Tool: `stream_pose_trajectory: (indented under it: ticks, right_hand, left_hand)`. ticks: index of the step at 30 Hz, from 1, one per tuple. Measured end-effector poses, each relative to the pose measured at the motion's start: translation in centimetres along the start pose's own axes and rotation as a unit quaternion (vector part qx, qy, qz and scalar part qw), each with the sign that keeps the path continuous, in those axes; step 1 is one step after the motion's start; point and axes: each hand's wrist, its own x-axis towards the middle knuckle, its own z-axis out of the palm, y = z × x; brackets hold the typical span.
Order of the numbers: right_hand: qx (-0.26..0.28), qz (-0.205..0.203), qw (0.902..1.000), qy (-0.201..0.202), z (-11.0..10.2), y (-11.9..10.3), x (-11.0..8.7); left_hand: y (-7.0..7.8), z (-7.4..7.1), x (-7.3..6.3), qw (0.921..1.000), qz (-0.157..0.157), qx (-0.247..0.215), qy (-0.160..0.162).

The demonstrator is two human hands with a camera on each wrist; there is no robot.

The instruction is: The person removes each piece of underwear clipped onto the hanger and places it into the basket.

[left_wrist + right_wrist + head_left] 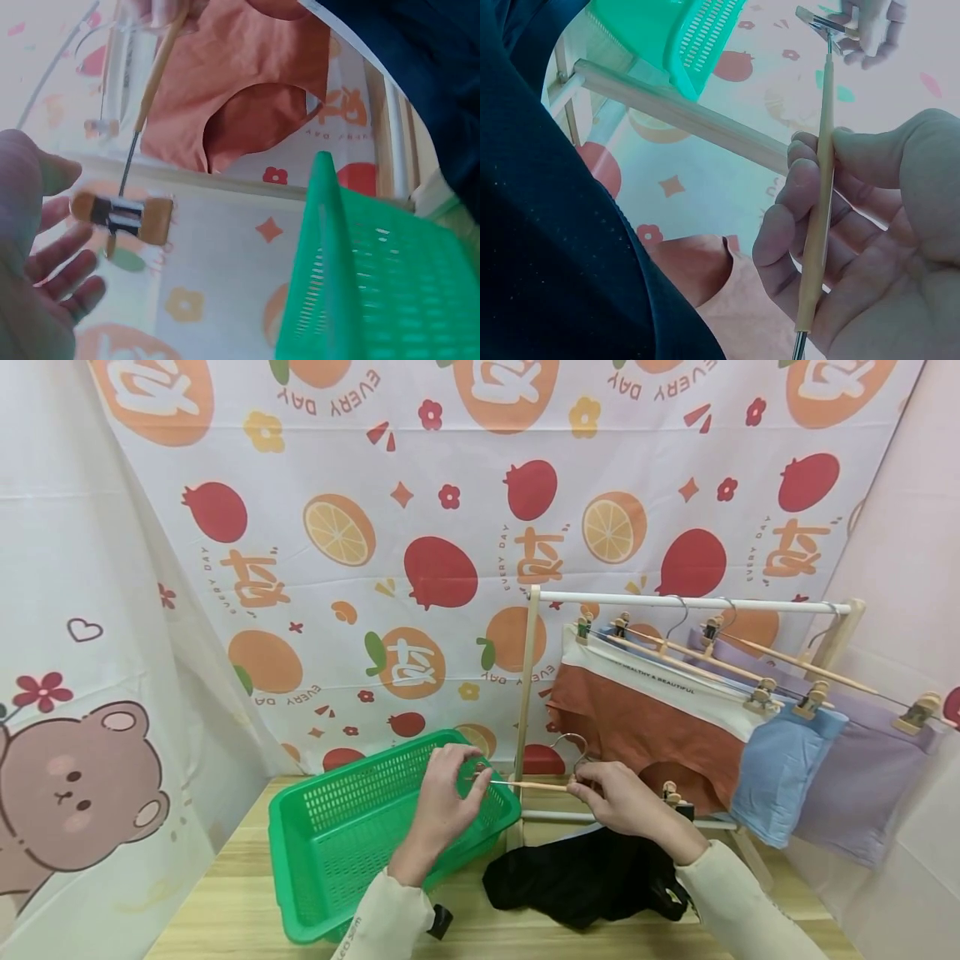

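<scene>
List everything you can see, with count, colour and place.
Table: one, pale wood, below
Basket: one, green, table's left
Rack: one, white and wood, right
Rack hangers: three, wood-coloured, on rack
Clips: six, wood-coloured, on rack hangers
Rust briefs: one, rust and white, hanging foremost
Blue briefs: one, blue, hanging behind rust
Purple briefs: one, purple, hanging behind blue
Black garment: one, black, on table
Held hanger: one, wood-coloured, before rack
Back sheet: one, white, fruit-printed, behind
Bear sheet: one, white, left
Dark cloth: count unclear, navy, wrist views' edges
Sleeves: two, cream, both arms
Left hand: one, at held hanger's end
Right hand: one, gripping held hanger
</scene>
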Motion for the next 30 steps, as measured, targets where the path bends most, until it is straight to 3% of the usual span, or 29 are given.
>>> stream_pose_trajectory:
  ticks: [4,9,17,30]
  right_hand:
    - [0.003,-0.002,1.0,-0.003,0.1,0.0,0.1]
    - [0.003,-0.004,1.0,-0.005,0.2,-0.1,0.3]
    - [0.006,-0.007,0.9998,-0.017,0.5,-0.2,0.5]
    - [-0.01,-0.005,0.9997,-0.021,1.2,-0.6,0.9]
  left_hand:
    - [1.0,0.5,0.4,0.9897,0.113,0.076,0.044]
    - [2.3,1.2,0.4,0.9777,0.166,0.127,0.025]
    - [3.4,2.5,0.0,0.9682,0.172,0.174,-0.054]
    - [3.5,4.0,-0.1,0.9525,0.172,0.241,-0.074]
